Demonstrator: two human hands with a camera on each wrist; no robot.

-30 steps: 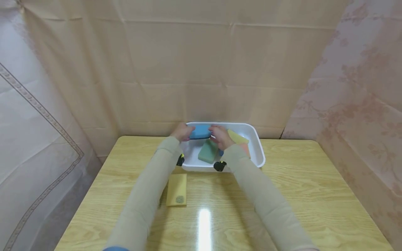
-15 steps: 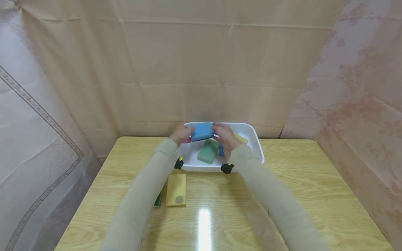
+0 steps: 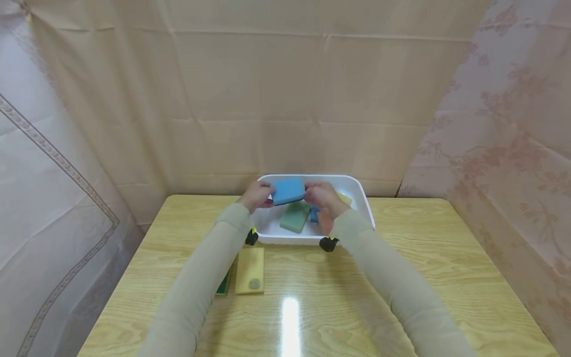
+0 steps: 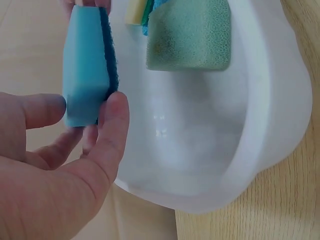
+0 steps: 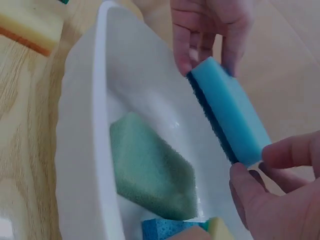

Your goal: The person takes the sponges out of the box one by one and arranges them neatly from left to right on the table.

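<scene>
1. Blue sponge [image 3: 288,191] is hanging between our two hands above the white tub [image 3: 363,206], at the tub's 12 o'clock edge; a second ago it was sitting lower, closer to the tub floor, so we are lifting it clear
2. We are pinching its left end with our left hand [image 3: 256,195], thumb and fingertips curled onto the short edge, and its right end with our right hand [image 3: 322,197] the same way
3. We are tilting it up as it rises; the wrist views are showing the dark scouring face [image 5: 210,117] turned toward the tub
4. We are leaving the green sponge [image 3: 295,216] lying on the tub floor at 6 o'clock of the blue one, with more sponges at 3 o'clock
5. We are keeping the yellow sponge [image 3: 250,270] on the table [image 3: 446,277] at 7 o'clock of the tub, unmoved
</scene>
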